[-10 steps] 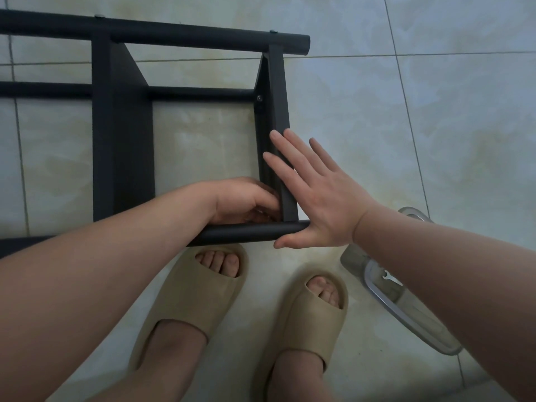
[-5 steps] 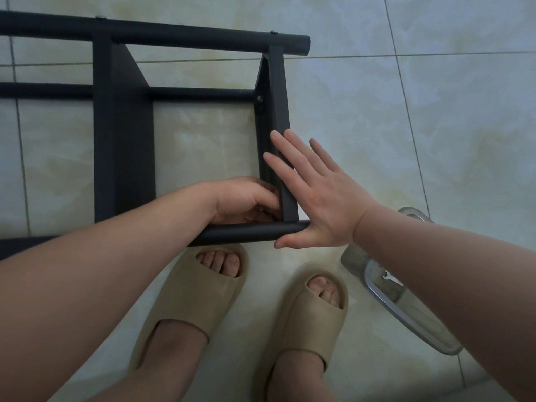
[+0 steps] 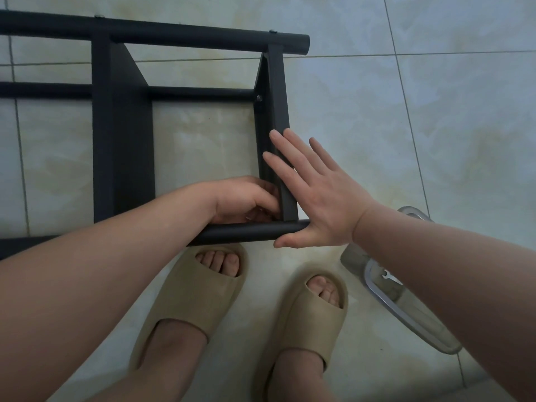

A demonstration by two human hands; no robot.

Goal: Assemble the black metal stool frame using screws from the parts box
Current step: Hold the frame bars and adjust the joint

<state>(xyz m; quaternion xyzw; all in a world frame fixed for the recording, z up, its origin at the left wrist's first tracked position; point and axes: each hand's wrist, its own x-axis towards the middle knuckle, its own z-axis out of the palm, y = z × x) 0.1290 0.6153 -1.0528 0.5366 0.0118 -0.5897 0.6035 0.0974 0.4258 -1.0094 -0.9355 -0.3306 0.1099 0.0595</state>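
The stool frame (image 3: 121,140) is braced by the open, flat right hand (image 3: 316,195). Beside it the left hand (image 3: 246,201) is curled into the inner corner, perhaps on a screw, unseen. Steady turning is called for.

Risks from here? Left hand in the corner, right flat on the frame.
1. The right hand only presses flat on the frame, no grip; it might slide on the tile floor.
2. The left hand works hidden inside the corner; fingers may get pinched.
3. The parts box sits under the right forearm, beside the slipper; easily knocked.
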